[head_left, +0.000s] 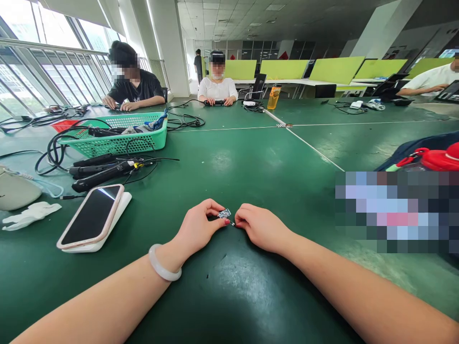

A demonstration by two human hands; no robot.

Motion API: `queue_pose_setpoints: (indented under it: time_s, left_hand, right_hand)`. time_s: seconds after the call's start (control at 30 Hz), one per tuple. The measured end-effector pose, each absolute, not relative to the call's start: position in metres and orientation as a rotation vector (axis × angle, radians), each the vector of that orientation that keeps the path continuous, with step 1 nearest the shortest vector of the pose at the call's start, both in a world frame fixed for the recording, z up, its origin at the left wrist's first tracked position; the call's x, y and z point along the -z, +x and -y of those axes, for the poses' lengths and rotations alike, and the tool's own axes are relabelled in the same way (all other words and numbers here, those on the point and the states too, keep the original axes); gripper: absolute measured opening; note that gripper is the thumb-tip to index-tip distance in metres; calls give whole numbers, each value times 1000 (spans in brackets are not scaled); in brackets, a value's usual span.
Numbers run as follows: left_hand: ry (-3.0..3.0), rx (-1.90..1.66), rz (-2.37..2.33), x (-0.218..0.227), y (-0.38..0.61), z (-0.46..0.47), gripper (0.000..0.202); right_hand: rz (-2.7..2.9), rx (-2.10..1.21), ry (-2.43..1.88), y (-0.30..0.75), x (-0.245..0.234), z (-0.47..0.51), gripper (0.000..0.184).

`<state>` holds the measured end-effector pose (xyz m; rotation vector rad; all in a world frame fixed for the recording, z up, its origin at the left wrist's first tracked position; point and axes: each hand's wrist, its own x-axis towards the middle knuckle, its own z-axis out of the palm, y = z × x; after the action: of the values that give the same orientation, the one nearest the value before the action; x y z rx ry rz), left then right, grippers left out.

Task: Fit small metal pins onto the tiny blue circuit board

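Between the thumb and fingers of my left hand [201, 223] is a small flat piece [224, 214] with a dark and whitish pattern, like a little circuit board. A white bangle circles that wrist. My right hand [260, 227] is closed in a pinch just to the right, its fingertips at a tiny pale, shiny bit [232, 223] by my left thumb. What sits inside the right pinch is too small and covered to name. Both hands are low over the green table [229, 296], close together but apart.
Left of my hands, a phone [91, 215] rests on a white object, near a crumpled tissue [30, 215]. Behind lie black handheld devices [102, 174], cables and a green basket [118, 143]. A red item [433, 157] sits at right. People sit across the table beyond an orange bottle [273, 98].
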<state>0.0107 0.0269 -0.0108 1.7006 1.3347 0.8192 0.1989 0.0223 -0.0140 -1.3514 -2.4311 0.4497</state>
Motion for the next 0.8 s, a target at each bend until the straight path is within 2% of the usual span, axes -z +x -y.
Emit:
queue_pose_setpoints:
  time_s: [0.23,0.6,0.8]
  left_hand:
    - [1903,-771,-1347,5,12,-22,17]
    - [2037,-790,-1333,9,13,-19,19]
    - [2026,-797,-1303,8,13,-19,20]
  right_hand:
    - [2307,-399,-1166,198,10,-18,15]
    - [2491,-52,-1112,197,9,-16,16]
    - [2311,-323,-1161,197,7,-15,13]
